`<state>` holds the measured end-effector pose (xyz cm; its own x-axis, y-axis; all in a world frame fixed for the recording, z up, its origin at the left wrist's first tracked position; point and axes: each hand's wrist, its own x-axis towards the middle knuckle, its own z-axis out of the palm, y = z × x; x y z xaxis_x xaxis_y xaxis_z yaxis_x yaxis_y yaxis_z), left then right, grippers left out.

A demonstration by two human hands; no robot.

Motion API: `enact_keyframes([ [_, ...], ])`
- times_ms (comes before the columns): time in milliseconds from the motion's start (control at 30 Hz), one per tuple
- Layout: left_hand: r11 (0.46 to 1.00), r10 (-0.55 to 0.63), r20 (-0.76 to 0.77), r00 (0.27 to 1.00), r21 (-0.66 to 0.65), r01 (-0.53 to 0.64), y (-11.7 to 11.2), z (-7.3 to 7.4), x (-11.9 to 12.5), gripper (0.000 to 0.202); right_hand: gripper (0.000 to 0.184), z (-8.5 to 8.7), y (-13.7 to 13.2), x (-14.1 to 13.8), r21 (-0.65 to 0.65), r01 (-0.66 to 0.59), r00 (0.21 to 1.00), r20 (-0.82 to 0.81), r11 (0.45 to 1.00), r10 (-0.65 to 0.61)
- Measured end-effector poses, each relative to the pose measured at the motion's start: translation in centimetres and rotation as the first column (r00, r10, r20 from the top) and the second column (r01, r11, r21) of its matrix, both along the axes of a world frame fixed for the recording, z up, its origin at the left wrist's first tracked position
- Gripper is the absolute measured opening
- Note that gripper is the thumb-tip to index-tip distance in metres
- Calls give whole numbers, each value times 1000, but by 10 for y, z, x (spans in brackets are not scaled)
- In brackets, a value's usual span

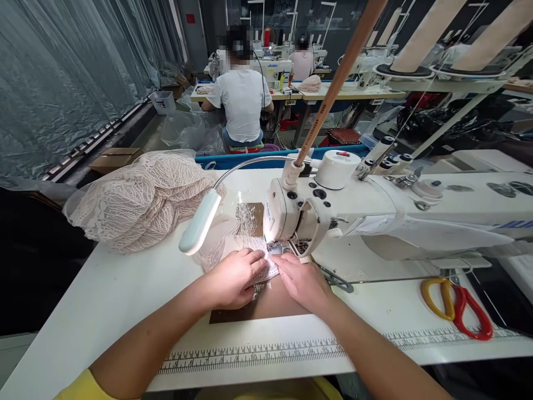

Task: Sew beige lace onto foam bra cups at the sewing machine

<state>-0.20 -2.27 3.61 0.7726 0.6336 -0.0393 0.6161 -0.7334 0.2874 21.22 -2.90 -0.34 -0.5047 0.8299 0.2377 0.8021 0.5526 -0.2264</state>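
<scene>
A small piece of pale lace fabric (266, 270) lies at the foot of a white sewing machine (333, 214), just before the needle. My left hand (235, 278) rests on its left part with the fingers curled down, pressing it to the table. My right hand (302, 280) holds its right edge, fingertips pinched near the presser foot. A brown plate (266, 308) shows under and between my hands.
A heap of pink lace (141, 200) sits on the table's left. The machine's gooseneck lamp (200, 222) hangs above my left hand. Scissors with yellow and red handles (458, 303) lie at right. A printed ruler (258, 353) runs along the front edge. A person in white sits ahead.
</scene>
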Motion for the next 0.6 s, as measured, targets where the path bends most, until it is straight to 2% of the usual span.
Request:
enact_keyframes([
  [67,1000,-16,-11,1000,-12,16,-5,3,0,45,36,1,1,1,-5,-16,1000,-25,1000,16],
  [133,999,41,-20,999,0,-41,-6,1,3,26,36,1,2,3,-22,-26,998,-51,999,24],
  [200,992,120,12,993,-25,-120,-2,-2,5,20,35,1,3,5,-58,-38,996,-78,998,33],
  [233,987,146,55,988,-78,-141,2,-4,4,23,36,1,4,6,-80,-47,995,-90,996,40],
  [300,954,190,171,967,-264,-141,12,-8,0,29,38,1,5,7,-120,-64,992,-113,991,50],
  [367,876,259,278,925,-471,-103,22,-12,-7,34,38,1,7,7,-139,-65,990,-135,988,46],
  [433,802,328,340,881,-594,-69,28,-16,-13,37,35,1,9,5,-134,-60,987,-156,989,39],
  [500,786,341,388,856,-618,-33,30,-18,-17,37,26,1,10,2,-122,-56,983,-182,991,34],
  [600,810,289,371,883,-586,-19,27,-17,-17,33,15,2,7,-4,-145,-87,970,-238,986,51],
])
